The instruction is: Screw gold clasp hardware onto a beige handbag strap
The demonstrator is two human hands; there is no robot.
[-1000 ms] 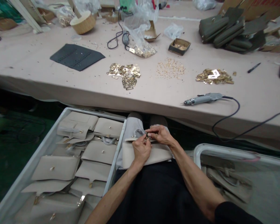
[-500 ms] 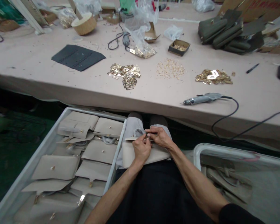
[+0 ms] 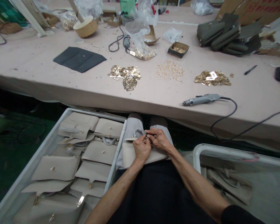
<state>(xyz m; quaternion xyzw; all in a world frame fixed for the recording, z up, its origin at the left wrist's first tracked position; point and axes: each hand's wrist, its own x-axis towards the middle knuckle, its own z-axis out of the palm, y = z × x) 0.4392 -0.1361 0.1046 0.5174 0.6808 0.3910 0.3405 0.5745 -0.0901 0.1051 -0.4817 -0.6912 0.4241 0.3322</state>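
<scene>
**Red print on a cardboard box, too blurred to read**

From where I'm standing, I can't make out one word. The only lettering I can spot is on the side of that box, up at the back on the right: a line of bold red characters running toward the edge of view. At its left end sits a squarish red mark with something drawn inside, though I can't tell what. Whether it's a brand or a plain label, the blur hides it.
</scene>
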